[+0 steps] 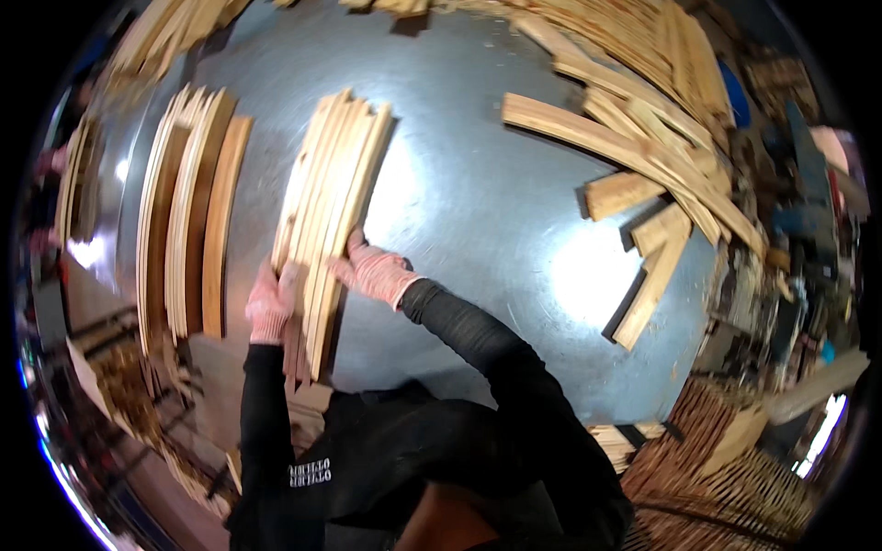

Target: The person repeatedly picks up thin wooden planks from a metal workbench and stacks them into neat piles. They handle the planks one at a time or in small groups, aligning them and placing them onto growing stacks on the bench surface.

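A bundle of several light wooden strips (pixel 333 174), standing on edge side by side, lies lengthwise on the metal table. Its ends are uneven at the far side. My left hand (pixel 268 303), in a pink-and-white knit glove, grips the bundle's left side near the close end. On the opposite side, my right hand (pixel 377 273), gloved the same way, presses in with thumb and fingers against the outer strip. The strips are squeezed between both hands. Left of them stand upright groups of strips (pixel 188 211) and a single browner board (pixel 227 220).
Loose boards (pixel 634 156) lie crossed in a heap on the right of the metal table (pixel 459 202). Larger piles of strips (pixel 643 41) line its far right edge. More wood (pixel 175 37) sits at the far left. Stacked strips (pixel 735 468) stand beyond the near right corner.
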### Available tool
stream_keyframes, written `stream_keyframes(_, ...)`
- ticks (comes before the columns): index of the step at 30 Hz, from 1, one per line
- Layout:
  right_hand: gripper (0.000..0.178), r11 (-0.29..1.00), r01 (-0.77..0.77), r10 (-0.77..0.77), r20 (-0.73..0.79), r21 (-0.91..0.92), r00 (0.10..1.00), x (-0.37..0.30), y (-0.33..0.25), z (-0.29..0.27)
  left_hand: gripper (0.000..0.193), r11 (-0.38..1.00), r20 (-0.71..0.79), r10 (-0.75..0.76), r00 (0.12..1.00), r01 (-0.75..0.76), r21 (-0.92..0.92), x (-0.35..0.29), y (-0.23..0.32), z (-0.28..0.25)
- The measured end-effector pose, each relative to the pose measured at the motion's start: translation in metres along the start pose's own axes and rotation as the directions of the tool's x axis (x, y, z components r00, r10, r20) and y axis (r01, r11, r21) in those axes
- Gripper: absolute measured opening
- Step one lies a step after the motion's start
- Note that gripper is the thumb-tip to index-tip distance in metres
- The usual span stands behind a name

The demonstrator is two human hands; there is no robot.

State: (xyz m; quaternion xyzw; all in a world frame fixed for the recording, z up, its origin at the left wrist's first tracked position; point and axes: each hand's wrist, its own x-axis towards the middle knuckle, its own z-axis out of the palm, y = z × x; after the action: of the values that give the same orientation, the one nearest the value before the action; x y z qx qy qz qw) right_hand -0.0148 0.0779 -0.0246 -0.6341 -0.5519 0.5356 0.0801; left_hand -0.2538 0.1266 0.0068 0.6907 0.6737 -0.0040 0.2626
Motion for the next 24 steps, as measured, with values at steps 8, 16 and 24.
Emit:
stream_keyframes(8, 0.063, 0.43, -0.62, -0.139, -0.727, -0.656, 0.673, -0.065, 0.19, -0.292, 0.072, 0.82, -0.472, 0.417, 0.777, -0.546, -0.174, -0.023, 0.058, -0.007)
stream_keyframes(16, 0.008, 0.468, 0.218, -0.513, -0.062, -0.857, 0.856, -0.102, 0.128, -0.176, 0.091, 0.742, 0.23, 0.664, 0.712, -0.666, -0.081, -0.044, 0.269, 0.074)
stream_keyframes(24, 0.124, 0.569, -0.675, 0.029, -0.809, -0.47, 0.587, -0.221, 0.334, -0.393, 0.048, 0.636, 0.691, 0.499, 0.523, 0.32, -0.702, -0.072, 0.195, 0.128)
